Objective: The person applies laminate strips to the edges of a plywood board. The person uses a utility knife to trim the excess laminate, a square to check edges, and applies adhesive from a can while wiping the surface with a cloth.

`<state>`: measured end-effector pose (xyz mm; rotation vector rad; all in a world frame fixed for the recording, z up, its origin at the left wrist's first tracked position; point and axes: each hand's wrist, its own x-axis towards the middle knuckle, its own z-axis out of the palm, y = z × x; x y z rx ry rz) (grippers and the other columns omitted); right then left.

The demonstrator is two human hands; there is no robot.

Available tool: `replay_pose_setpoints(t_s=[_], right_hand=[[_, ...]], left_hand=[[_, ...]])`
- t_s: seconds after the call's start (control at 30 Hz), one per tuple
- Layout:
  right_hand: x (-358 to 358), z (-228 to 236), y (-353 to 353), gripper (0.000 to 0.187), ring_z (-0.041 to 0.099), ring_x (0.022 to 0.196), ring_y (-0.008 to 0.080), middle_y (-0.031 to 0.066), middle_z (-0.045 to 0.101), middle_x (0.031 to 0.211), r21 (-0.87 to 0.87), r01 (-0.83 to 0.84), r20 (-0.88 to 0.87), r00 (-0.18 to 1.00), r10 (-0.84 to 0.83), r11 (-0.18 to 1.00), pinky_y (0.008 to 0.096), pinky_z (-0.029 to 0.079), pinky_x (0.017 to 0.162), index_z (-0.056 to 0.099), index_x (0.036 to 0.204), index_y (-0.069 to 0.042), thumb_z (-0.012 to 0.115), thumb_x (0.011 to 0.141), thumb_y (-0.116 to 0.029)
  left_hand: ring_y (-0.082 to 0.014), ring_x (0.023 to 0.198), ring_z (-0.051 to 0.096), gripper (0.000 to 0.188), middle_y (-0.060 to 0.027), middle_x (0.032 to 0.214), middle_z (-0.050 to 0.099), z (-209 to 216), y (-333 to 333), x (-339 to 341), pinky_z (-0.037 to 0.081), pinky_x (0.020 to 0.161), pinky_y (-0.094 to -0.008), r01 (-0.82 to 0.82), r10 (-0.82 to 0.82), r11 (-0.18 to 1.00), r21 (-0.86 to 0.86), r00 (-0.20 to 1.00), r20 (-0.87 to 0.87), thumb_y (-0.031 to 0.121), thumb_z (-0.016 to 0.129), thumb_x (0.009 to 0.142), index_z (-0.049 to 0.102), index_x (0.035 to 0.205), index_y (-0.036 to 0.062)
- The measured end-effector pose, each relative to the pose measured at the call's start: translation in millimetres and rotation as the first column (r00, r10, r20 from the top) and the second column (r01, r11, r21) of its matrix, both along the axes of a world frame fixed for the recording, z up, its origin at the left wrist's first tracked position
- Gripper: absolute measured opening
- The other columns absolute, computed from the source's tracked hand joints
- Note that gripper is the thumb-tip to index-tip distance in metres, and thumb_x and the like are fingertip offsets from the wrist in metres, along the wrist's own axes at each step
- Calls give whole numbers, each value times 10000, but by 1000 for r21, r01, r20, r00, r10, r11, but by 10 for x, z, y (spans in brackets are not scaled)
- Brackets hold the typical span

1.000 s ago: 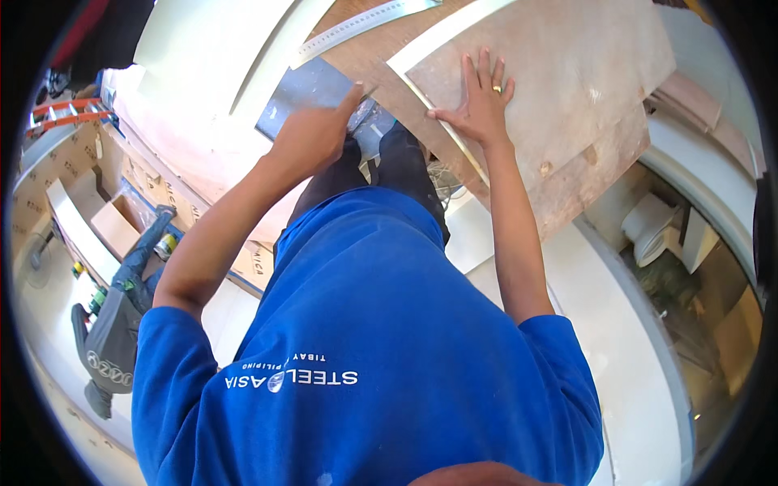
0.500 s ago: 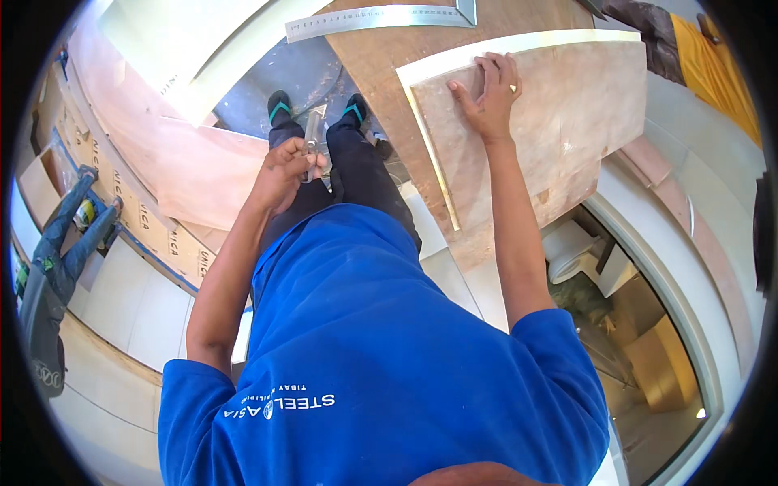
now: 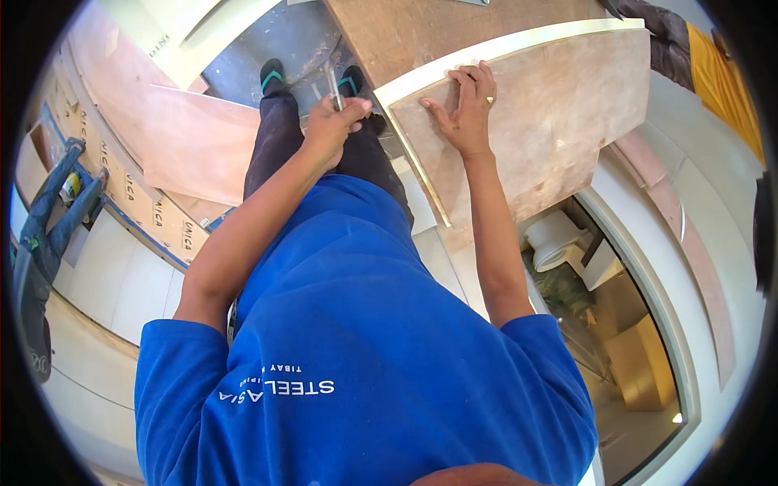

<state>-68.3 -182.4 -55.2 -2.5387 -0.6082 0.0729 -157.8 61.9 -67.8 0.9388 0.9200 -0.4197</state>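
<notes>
My left hand is closed around a slim, clear and greyish object that sticks up past the fingers; its kind cannot be made out. This hand is above my legs, just left of a pale brown wooden panel, and apart from it. Flat on that panel lies my right hand, fingers spread and thumb out, with a ring on one finger. Its fingertips reach close to the white strip along the panel's far edge. A narrow yellowish strip runs down the panel's left edge.
Under the panel is a larger brown plywood board. Pinkish sheets lie at left, and another person's legs show at far left. At lower right, a framed opening or mirror shows a toilet. Yellow cloth hangs at upper right.
My left hand has moved up and right, closer to the panel's left corner, with the slim object. The right hand stays on the panel. A steel square has nearly left the view at the top.
</notes>
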Motion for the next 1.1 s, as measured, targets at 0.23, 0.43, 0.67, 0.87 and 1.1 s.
replay_pose_setpoints(t_s=[0.23,0.43,0.67,0.87,1.1], right_hand=[[1,9,-5,685,332,1430,433,157,492,1381,-33,6,10,1000,-6,999,587,234,1183,616,1269,-50,846,787,-479],[-27,-41,23,663,338,1446,412,117,519,1384,-111,4,49,999,1,994,585,213,1189,634,1263,-86,824,779,-497],[-33,-2,68,635,339,1445,425,126,540,1351,-128,21,12,1000,-20,992,612,197,1186,631,1225,-76,775,804,-529],[-135,8,45,649,435,1351,471,206,545,1281,-75,15,34,999,-12,997,649,266,1137,586,1197,-23,654,884,-587],[-511,186,215,586,408,1379,446,178,528,1273,2,36,-101,994,-35,999,638,268,1174,607,1202,-44,737,839,-485]], left_hand=[[-121,718,619,248,-47,852,644,-111,-245,194,505,664,-258,49,-59,987,155,996,60,105,817,862,595,943,31],[-126,694,609,229,-46,819,619,-86,-248,184,497,635,-274,71,-94,963,258,993,75,60,782,863,562,920,29],[-140,689,617,208,-59,820,628,28,-245,237,498,617,-290,108,-155,924,368,983,99,63,761,863,563,917,30],[-160,625,586,212,-65,778,579,17,-328,106,481,557,-282,-28,18,996,82,993,119,-22,692,878,499,900,63],[-186,756,662,251,-86,919,626,-122,223,-421,538,636,-308,92,-75,991,-101,985,155,6,699,932,460,938,81]])
